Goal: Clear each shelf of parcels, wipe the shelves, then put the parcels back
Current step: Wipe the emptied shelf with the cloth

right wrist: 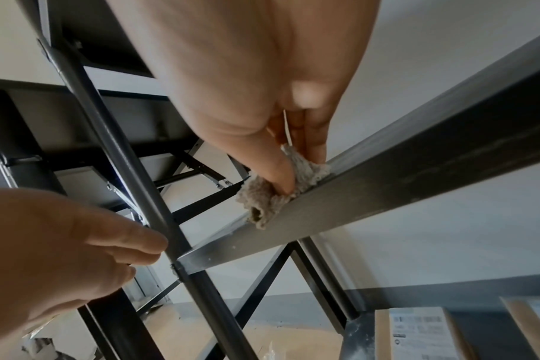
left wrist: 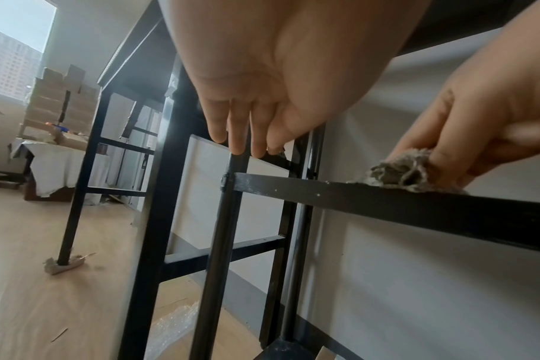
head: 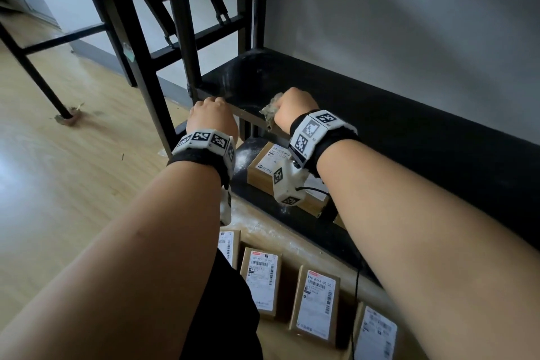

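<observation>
Floor: pale wood floor left of the shelf, a black table leg standing on it.
Left hand: left hand at the shelf's left front corner, fingers fairly straight and close together, tips against the upright post; it holds nothing.
Shelf: black shelf, dusty, bare on top, set against the grey wall.
Right hand: right hand just right of the left, at the shelf's front edge, thumb and fingers curled round a grey rag pressed on that edge.
Parcels: one parcel on the lower shelf beneath; four more parcels in a row on the floor in front of the shelf.
</observation>
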The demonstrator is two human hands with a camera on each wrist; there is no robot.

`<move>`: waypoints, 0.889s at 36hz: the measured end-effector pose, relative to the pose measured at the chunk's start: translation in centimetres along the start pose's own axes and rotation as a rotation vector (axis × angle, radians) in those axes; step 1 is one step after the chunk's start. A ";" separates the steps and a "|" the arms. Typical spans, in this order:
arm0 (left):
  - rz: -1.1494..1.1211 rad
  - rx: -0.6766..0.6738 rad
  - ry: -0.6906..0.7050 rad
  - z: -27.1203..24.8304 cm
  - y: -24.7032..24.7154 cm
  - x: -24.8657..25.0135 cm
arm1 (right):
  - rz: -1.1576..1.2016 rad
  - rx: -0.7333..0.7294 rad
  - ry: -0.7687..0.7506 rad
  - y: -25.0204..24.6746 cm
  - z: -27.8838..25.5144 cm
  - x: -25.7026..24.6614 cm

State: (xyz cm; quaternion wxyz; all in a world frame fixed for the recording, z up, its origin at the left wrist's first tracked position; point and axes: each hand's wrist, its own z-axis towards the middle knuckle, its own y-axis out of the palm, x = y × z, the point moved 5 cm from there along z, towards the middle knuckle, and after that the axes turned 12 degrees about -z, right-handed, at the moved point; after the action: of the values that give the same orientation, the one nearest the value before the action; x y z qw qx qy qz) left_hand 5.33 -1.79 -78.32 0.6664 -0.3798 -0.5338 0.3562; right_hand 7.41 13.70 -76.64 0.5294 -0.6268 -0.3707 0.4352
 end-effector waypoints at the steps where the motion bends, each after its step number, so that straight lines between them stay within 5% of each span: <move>1: 0.003 0.001 -0.013 0.1 0.0 -0.4 | 0.004 0.001 -0.003 -0.2 -0.2 -0.5; 16: 0.039 0.051 -0.027 1.1 -0.3 -3.6 | 0.093 -0.026 -0.216 0.7 2.9 -8.2; 22: -0.021 0.036 -0.047 0.8 -0.1 -3.4 | 0.092 -0.091 -0.229 0.4 4.4 -7.5; 27: -0.104 0.042 -0.036 1.4 -0.5 -2.3 | -0.033 0.016 -0.029 -1.5 6.0 -4.6; 32: -0.152 0.073 -0.028 3.0 -1.5 -1.4 | -0.261 -0.113 0.264 -1.0 9.0 -1.2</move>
State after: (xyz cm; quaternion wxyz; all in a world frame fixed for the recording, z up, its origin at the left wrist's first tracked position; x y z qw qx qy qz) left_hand 2.21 -3.29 -77.17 0.6974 -0.3086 -0.5569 0.3290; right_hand -1.46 15.88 -76.01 0.5892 -0.6538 -0.4001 0.2554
